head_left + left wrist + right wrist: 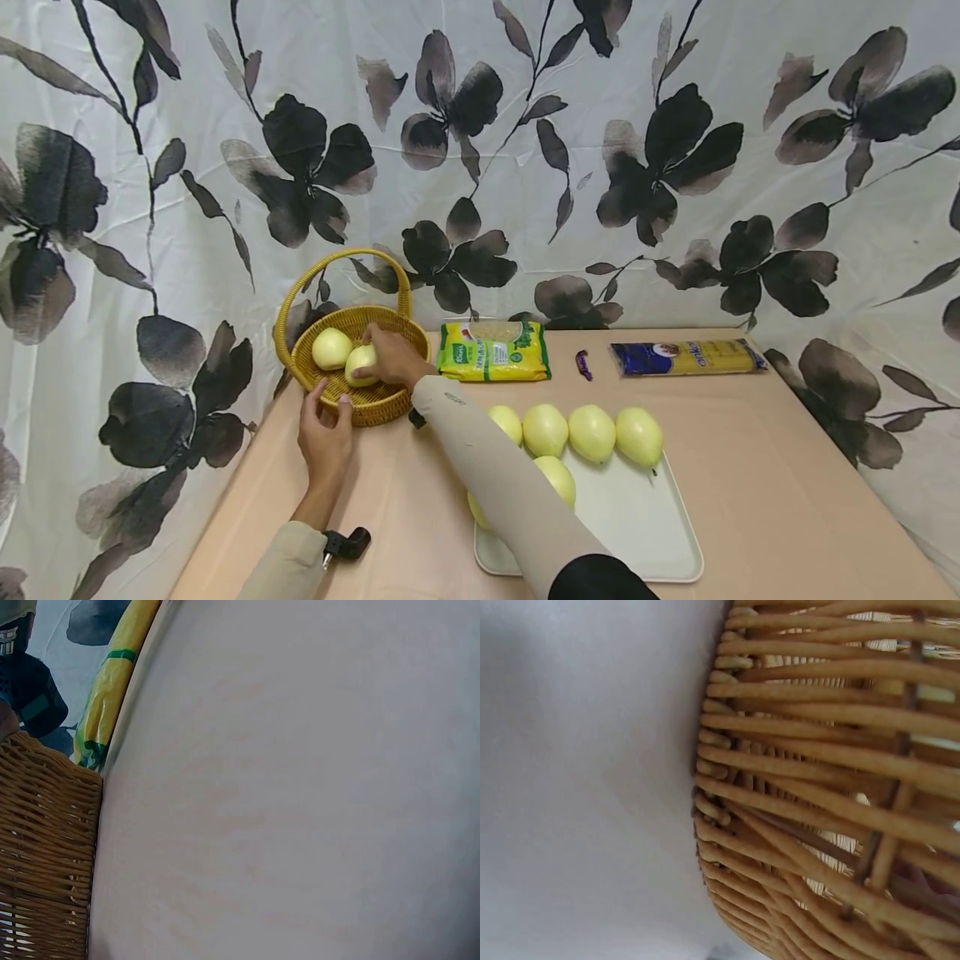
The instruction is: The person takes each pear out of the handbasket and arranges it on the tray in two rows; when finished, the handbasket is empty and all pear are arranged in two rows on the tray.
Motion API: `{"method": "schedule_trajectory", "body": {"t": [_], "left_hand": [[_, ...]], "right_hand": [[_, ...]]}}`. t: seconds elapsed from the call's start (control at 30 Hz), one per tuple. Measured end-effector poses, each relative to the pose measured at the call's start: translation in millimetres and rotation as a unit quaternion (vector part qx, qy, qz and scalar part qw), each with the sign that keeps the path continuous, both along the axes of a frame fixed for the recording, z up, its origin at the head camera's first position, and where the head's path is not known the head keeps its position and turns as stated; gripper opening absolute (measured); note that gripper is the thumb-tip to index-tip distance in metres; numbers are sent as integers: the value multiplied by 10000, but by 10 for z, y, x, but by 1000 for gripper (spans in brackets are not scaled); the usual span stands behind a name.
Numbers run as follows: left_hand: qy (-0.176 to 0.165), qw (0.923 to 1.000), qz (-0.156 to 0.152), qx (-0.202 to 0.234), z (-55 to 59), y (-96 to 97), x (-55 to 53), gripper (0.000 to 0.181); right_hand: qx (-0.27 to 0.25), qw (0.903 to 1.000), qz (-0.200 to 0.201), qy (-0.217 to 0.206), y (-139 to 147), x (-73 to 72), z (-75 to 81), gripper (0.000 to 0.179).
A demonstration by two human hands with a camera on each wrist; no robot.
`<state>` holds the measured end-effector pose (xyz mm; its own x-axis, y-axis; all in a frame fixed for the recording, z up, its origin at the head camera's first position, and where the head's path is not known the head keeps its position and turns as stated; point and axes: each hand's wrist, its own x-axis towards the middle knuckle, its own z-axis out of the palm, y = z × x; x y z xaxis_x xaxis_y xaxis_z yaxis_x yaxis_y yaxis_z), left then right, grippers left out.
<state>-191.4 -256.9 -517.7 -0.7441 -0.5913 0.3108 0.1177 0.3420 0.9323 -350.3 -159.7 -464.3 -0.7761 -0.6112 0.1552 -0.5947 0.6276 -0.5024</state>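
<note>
A yellow wicker basket [378, 414] with a tall arched handle stands at the back left of the table. Inside it lies one pale yellow-green pear [332, 348]. My right hand [397, 357] reaches over the basket's right side and grips a second pear [361, 367], low inside and close beside the first. At the near rim, my left hand [327, 433] holds the basket, fingers at the edge and thumb against the outer wall. The basket's woven side [817, 765] fills much of the right wrist view. More pears [592, 433] lie on a white tray [637, 533], partly hidden by my right sleeve.
Right of the basket lies a yellow-green packet [493, 352]. A small purple-wrapped piece [583, 365] and a long blue and yellow packet [688, 357] lie farther right along the back edge. A floral curtain [480, 167] hangs behind the table.
</note>
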Motion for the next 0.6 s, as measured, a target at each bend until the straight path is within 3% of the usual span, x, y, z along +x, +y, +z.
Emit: {"method": "schedule_trajectory", "body": {"t": [0.13,0.3,0.43,0.6], "left_hand": [[-102,9999,16,90,-11,-4,-14,53],[-193,9997,-25,132,-30,-18,-27,53],[-221,9997,-62,73,-25,-28,-25,53],[-318,9994,-31,93,2,-21,-7,54]], "right_hand": [[-107,9999,58,39,13,14,-4,70],[-549,9983,150,136,33,46,25,63],[-857,9959,240,134,64,77,135,57],[-728,9965,317,245,165,100,347,56]]}}
